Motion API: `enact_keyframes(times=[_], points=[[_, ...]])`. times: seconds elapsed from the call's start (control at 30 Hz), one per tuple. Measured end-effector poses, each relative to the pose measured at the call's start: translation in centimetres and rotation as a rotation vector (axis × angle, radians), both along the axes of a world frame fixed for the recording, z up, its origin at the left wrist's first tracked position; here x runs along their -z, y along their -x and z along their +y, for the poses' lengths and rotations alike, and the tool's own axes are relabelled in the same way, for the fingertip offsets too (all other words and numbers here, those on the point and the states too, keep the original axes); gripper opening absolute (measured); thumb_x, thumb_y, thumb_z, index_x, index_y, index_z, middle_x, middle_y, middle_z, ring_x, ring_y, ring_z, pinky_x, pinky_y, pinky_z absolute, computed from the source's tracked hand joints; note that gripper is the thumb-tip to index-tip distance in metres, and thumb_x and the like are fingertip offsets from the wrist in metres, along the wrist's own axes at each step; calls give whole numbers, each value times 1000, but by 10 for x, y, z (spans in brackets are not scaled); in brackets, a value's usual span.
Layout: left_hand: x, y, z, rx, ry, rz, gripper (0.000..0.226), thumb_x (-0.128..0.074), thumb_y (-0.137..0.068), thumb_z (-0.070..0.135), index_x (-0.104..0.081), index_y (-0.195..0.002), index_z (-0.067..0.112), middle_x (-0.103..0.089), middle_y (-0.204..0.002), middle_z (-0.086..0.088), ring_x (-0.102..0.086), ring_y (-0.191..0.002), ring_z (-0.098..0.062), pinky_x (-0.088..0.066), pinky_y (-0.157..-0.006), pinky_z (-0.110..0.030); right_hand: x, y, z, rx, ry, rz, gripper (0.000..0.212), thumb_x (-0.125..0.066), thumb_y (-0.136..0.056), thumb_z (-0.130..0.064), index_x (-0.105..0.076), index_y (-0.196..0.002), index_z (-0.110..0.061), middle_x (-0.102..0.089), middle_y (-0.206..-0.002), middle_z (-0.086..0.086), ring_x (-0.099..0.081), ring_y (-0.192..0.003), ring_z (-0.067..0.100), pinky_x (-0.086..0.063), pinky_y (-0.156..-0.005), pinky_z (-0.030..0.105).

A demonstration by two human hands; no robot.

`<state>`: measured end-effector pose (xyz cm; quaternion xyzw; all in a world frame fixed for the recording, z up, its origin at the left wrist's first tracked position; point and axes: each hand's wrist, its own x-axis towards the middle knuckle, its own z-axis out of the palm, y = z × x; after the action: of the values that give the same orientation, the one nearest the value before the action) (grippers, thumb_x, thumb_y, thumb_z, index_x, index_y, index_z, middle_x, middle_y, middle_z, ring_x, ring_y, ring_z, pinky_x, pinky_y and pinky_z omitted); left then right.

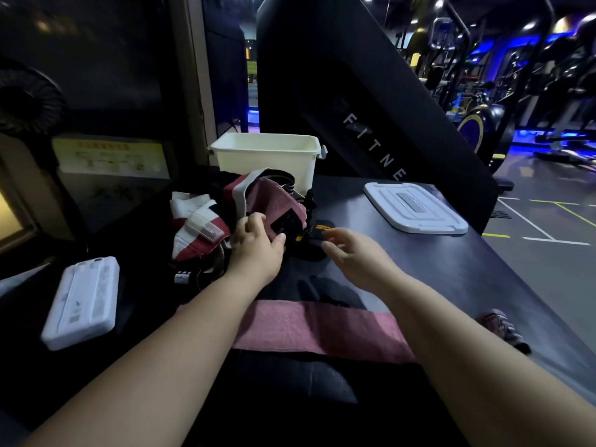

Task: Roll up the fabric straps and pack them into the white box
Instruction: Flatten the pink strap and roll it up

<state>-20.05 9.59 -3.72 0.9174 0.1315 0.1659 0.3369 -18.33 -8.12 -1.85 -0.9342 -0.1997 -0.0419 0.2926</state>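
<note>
White box (267, 158) open at far edge of table (451, 272), interior hidden from here | lid (416, 208) flat on table, right of box, apart | fabric straps (200, 227) heaped unrolled just before box, outside it | left hand (258, 245) grips pink strap (274, 195) in heap | right hand (351, 253) relaxed, unclenched, over black strap (317, 235), contact unclear

White box (267, 166) interior hidden by wall; yellow notice (109, 154) text blurred, unreadable.
</note>
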Motion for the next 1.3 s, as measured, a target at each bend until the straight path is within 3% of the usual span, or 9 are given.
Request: enact_keyframes(times=[0.13, 0.27, 0.53, 0.67, 0.8, 0.87, 0.93, 1.17, 1.3], points=[[5, -23, 4, 27, 122, -30, 58, -49, -99, 25, -26, -149, 7, -29, -154, -17, -27, -142, -28, -18, -113, -31, 0, -30, 37, 39, -178, 136, 42, -48, -97, -43, -48, -137, -29, -67, -115, -2, -61, -103, 19, -46, -85, 28], [20, -27, 9, 41, 266, -105, 57, -55, -97, 23, -34, -148, 10, -41, -149, -15, -36, -139, -25, -25, -111, -28, 5, -50, 60, 50, -345, 242, 57, -48, -91, -58, -37, -143, -37, -62, -124, 0, -62, -111, 25, -49, -98, 42], [32, -25, 22, 95, 415, -313, 46, -74, -82, 16, -59, -125, 22, -66, -115, 6, -60, -109, -3, -41, -87, -7, 9, -64, 73, 263, -483, 260, 62, -65, -73, -67, -49, -111, -20, -63, -100, -1, -65, -90, 20, -56, -83, 43], [30, -18, 22, 138, 496, -369, 41, -78, -78, 29, -62, -116, 30, -66, -104, 16, -59, -99, 9, -41, -81, -1, 5, -61, 70, 272, -627, 232, 40, -73, -75, -47, -50, -93, -20, -61, -88, 1, -60, -74, 16, -53, -66, 35], [29, -17, 23, 128, 499, -415, 27, -70, -85, 35, -64, -110, 28, -67, -105, 9, -61, -100, -3, -43, -83, -10, 1, -56, 58, 179, -756, 211, 28, -75, -75, -33, -54, -90, -22, -63, -85, 4, -61, -71, 18, -52, -61, 35], [31, -19, 23, 101, 474, -408, 23, -68, -87, 35, -62, -107, 26, -64, -110, 6, -57, -104, -8, -43, -90, -18, -3, -51, 50, 123, -816, 240, 21, -75, -78, -27, -60, -93, -24, -67, -89, 5, -65, -77, 21, -56, -69, 41], [32, -20, 23, 83, 509, -391, 26, -67, -87, 34, -58, -109, 24, -60, -115, 3, -55, -108, -11, -42, -94, -23, -8, -44, 42, 85, -870, 274, 16, -73, -83, -18, -63, -94, -22, -68, -88, 5, -65, -77, 19, -56, -75, 41], [31, -20, 18, 112, 706, -336, 48, -61, -91, 34, -45, -135, 22, -44, -130, 9, -42, -125, -11, -33, -104, -25, -18, -27, 5, -15, -979, 394, 17, -59, -90, 0, -62, -95, -16, -62, -87, 8, -60, -72, 21, -50, -62, 33], [25, -13, 11, 172, 806, -301, 41, -59, -93, 29, -45, -131, 23, -54, -116, 8, -54, -102, 1, -39, -79, -6, -17, -18, -19, -98, -976, 458, 23, -57, -89, 3, -63, -93, -18, -68, -79, 7, -63, -66, 20, -53, -57, 29]])
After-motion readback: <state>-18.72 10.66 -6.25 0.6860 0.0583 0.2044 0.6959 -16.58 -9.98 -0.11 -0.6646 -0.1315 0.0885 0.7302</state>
